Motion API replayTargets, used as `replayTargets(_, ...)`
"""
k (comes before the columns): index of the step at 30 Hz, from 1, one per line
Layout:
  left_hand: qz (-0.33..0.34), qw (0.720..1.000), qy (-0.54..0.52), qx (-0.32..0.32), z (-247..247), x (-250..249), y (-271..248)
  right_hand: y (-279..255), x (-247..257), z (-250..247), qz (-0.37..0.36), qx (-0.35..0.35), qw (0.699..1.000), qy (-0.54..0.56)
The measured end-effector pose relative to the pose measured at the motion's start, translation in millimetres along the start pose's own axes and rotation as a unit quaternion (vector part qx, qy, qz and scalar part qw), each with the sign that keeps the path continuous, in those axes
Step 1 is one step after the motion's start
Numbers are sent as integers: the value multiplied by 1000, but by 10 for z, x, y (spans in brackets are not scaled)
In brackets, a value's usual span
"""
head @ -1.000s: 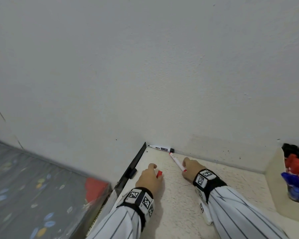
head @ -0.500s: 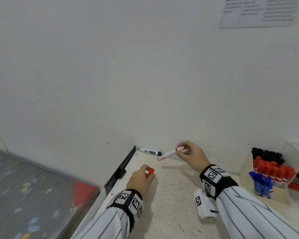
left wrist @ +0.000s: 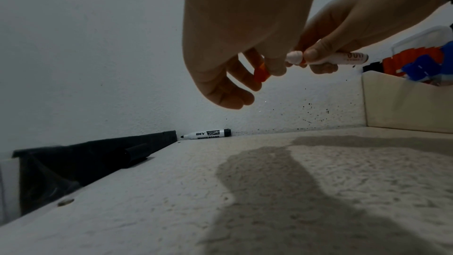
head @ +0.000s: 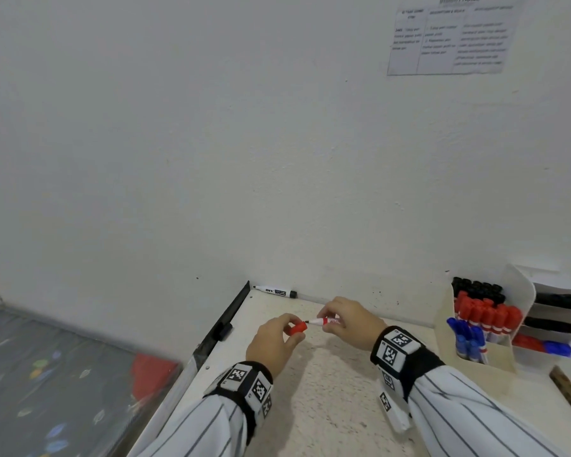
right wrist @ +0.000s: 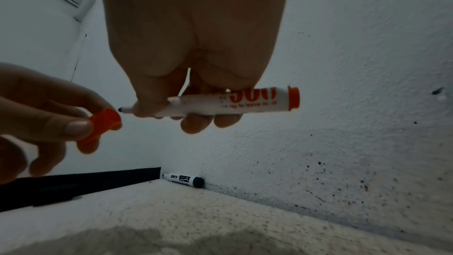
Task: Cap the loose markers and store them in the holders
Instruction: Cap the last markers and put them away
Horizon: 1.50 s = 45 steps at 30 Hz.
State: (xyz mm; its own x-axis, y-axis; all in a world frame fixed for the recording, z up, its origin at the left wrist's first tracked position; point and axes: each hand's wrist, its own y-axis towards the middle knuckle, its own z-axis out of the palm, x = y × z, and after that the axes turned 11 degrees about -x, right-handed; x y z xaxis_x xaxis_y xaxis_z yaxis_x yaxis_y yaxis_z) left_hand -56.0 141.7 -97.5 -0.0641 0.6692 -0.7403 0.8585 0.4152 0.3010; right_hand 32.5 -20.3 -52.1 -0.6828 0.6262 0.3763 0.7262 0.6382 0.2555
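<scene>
Left hand (head: 274, 338): fingers (right wrist: 73, 127) pinching red cap (head: 298, 328), open end toward marker tip, just apart from it. Right hand (head: 350, 321): fingers curled round red marker (right wrist: 220, 104), barrel level, bare tip pointing to 9 o'clock, both held above table (head: 327, 407). Black marker (head: 275, 291): uncapped, lying at 12 o'clock against wall (head: 211, 159), near table's far left corner. Holders (head: 475, 354): at 3 o'clock, stocked with capped black, red and blue markers. Printed sheet (head: 449, 37): on wall, 1 o'clock.
</scene>
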Motion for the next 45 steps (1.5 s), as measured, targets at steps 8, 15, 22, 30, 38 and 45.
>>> replayTargets(8, 36, 995, -57, 68, 46, -85, -63, -137, 22, 40, -12, 35, 999, 20)
replayTargets(15, -8, 999, -12, 32, 35, -246, -105, -261, 155, 42, -13, 50, 997, -52)
replayTargets(22, 89, 995, 51, 3, -88, -440, -102, -318, 171, 76, 16, 27, 999, 30)
replayTargets(30, -35, 982, 165, 81, 11, -449, -55, -316, 163, 172, -71, -38, 981, -175)
replayTargets(38, 22, 998, 64, 5, -77, -312, -30, -282, 313, 204, 27, 47, 990, 131)
replayTargets(45, -113, 976, 174, 63, -135, 143, 210, -267, 17, -14, 108, -78, 983, 123)
